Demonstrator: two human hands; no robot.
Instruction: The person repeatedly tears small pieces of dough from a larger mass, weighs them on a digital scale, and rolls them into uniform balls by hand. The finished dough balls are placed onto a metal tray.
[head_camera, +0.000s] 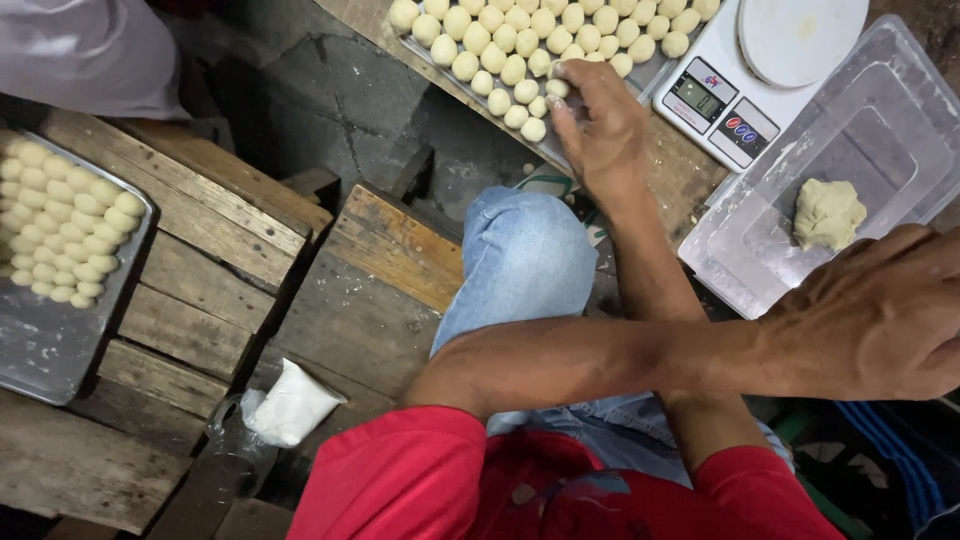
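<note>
Arms crossed, our right hand (598, 125) pinches a dough ball (556, 88) at the tray's (655, 72) twelve-o'clock edge; our left hand (880, 315), its grip unclear, rests by the plastic tub (880, 130) at three.

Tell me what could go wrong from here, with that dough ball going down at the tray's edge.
1. The right hand pinches a dough ball at the near rim of the tray, in the outermost row; it may roll off towards the floor.
2. The arms are crossed, with the left hand near the clear container; drawing back could nudge neighbouring balls.
3. The container overhangs the bench and might tip.
</note>
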